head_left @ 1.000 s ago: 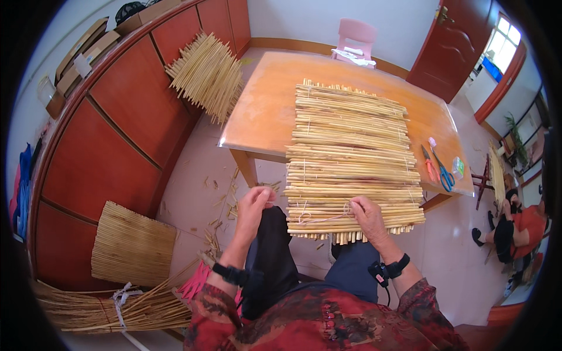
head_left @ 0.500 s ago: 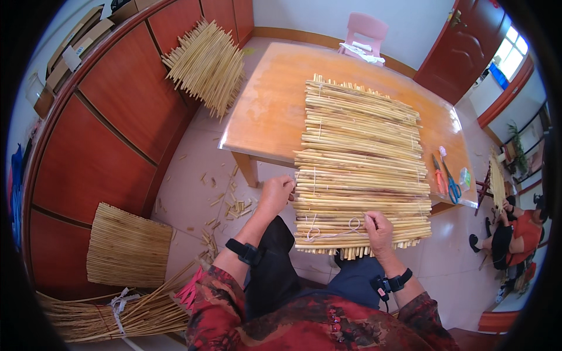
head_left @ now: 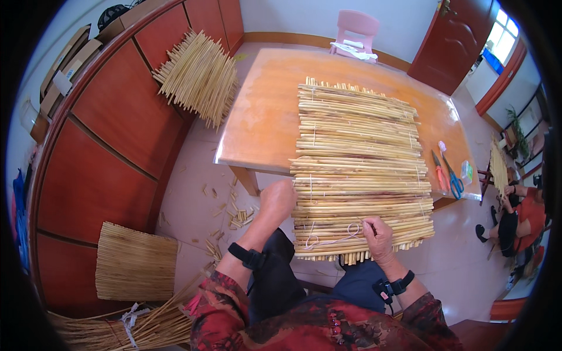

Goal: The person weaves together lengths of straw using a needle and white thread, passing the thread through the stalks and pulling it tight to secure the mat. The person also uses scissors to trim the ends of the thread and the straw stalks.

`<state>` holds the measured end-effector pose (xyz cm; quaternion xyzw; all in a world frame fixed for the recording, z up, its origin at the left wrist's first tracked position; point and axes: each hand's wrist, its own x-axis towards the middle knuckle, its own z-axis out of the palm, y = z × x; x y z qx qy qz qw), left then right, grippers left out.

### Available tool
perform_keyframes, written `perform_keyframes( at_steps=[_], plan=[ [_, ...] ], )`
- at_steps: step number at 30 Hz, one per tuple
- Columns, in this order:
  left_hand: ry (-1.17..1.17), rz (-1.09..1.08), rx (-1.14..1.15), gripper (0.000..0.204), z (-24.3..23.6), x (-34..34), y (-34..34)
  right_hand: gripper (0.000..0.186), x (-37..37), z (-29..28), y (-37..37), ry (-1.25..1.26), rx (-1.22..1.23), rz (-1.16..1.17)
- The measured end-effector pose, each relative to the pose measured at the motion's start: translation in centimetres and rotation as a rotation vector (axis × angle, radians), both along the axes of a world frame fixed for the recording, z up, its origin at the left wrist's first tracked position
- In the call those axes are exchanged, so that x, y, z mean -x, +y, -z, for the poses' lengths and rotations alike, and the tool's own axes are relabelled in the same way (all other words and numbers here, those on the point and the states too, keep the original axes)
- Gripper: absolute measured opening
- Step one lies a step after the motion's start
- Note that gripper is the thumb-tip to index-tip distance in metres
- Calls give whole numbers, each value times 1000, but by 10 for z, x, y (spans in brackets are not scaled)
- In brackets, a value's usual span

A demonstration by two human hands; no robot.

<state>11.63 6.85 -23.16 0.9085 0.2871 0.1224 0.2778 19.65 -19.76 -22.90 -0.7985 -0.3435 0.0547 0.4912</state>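
A mat of straw-coloured reed stalks [head_left: 358,153] lies on the table, its near end jutting over the edge above my knees. Thin white stitches cross its stalks near both sides. My left hand [head_left: 278,199] is closed at the mat's left edge, back of the hand up; its fingertips are hidden, so what they grip cannot be seen. Over the near right part of the mat, my right hand [head_left: 379,237] pinches thumb to fingers. A white string [head_left: 332,241] runs in loops over the near stalks to that pinch.
The orange-topped table [head_left: 266,111] carries red-handled pliers [head_left: 440,174], blue scissors [head_left: 455,182] and a small clear box [head_left: 466,171] at right. Reed bundles [head_left: 199,76] and a finished mat [head_left: 136,261] stand by the red cabinet [head_left: 102,164]. Cut pieces [head_left: 239,217] litter the floor. Another person [head_left: 527,219] sits at right.
My left hand has turned over at the mat's edge, so its fingers are now hidden behind the knuckles. My right hand keeps its pinch in nearly the same place. The whole view has shifted slightly.
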Motion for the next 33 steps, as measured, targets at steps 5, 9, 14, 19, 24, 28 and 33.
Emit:
perform_keyframes(
  at_steps=[5,9,14,19,24,28,33],
  plan=[
    [-60,-5,5,12,-3,1,1,6,-2,2,0,-56,13,7],
    [-116,-181,160,16,3,-1,-2,7,0,-2,2,-18,5,-7],
    [-321,-338,414,18,39,5,27,7,0,1,4,-10,-1,-10],
    [-318,-467,958,11,29,38,33,7,-1,5,2,7,10,9],
    [-183,-449,960,13,33,98,45,9,-3,3,3,12,-27,13],
    [52,-402,752,15,44,136,44,9,-10,11,2,16,-76,11],
    [-151,-247,15,13,35,152,24,12,-9,-3,4,416,-118,-24]
  ],
)
